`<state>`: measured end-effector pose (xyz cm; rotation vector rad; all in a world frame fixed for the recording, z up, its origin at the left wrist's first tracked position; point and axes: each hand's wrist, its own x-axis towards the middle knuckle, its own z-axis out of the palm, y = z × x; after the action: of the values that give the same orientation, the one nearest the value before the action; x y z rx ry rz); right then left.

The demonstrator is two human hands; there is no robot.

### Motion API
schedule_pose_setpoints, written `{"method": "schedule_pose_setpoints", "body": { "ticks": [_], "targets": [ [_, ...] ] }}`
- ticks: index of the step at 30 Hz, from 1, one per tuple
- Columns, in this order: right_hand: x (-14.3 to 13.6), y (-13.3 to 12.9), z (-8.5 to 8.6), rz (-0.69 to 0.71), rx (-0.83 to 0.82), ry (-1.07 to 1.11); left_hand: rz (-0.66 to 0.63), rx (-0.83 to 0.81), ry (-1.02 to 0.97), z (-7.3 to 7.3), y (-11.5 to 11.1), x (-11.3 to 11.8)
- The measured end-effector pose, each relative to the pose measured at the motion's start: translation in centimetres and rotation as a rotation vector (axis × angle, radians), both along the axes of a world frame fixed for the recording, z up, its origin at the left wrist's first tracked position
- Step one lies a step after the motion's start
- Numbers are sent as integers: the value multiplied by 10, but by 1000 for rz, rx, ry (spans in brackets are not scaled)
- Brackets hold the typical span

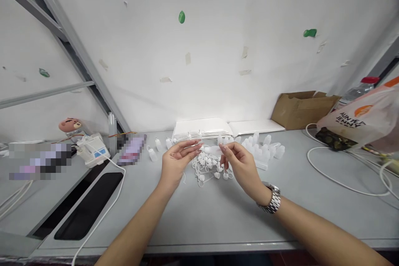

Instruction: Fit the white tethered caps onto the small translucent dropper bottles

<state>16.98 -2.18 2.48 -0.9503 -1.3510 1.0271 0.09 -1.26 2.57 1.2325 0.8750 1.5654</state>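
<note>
A small translucent white plastic bottle (212,150) lies sideways between my hands, above the table. My right hand (239,161) pinches its right end between thumb and fingers. My left hand (178,161) has thumb and fingertips closed around the bottle's left end, where a small white cap (202,149) partly shows. Just below and behind is a heap of white caps with looped straps (207,166). To the right stand and lie many translucent bottles (260,149) like the held one. Several capped bottles (152,153) sit left of my left hand.
White flat sheets or boxes (202,126) lie along the wall. At the back right are a cardboard box (304,110) and a plastic bag (361,116), with a white cable (336,183) curving before them. A black pad (90,205), phone (133,149) and power strip (93,149) occupy the left.
</note>
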Motion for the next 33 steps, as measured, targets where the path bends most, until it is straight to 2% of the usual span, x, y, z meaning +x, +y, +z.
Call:
{"method": "schedule_pose_setpoints", "body": {
  "ticks": [11, 33],
  "targets": [
    [1, 1, -2, -5, 7, -30, -7, 4, 18, -3, 0, -2],
    [1, 0, 1, -21, 6, -96, -14, -43, 70, 2, 0, -2]
  ]
}}
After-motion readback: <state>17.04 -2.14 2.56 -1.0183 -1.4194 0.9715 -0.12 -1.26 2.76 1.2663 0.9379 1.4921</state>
